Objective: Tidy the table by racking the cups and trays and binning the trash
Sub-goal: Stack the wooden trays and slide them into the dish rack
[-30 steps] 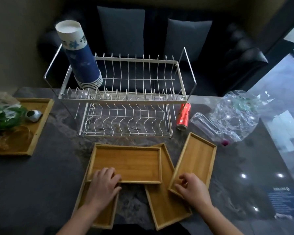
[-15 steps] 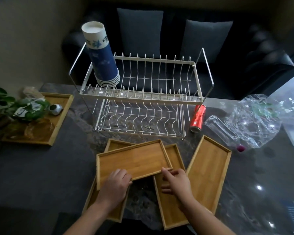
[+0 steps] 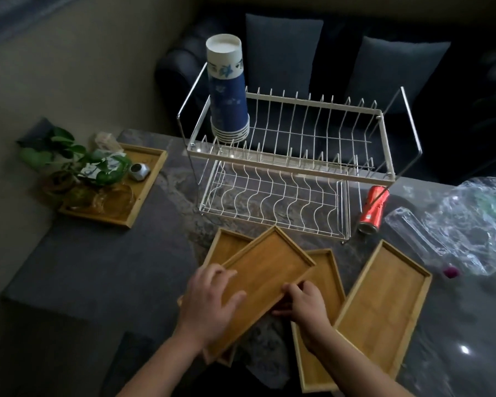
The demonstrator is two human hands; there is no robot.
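Lying slanted across two flat bamboo trays (image 3: 321,285), with a fourth (image 3: 384,308) lying apart at right: a bamboo tray (image 3: 267,270), tilted. Standing upside down on the white wire rack's (image 3: 292,167) top tier, left end: stacked blue cups (image 3: 228,90). Lying right of the rack: a red can (image 3: 373,209), clear plastic trash (image 3: 470,224).

I hold a wooden tray (image 3: 265,275) tilted, my left hand (image 3: 209,303) on its near-left edge and my right hand (image 3: 304,303) gripping its near-right edge. It overlaps two other trays on the table (image 3: 98,270), in front of the wire rack (image 3: 292,170) holding stacked cups (image 3: 228,93).
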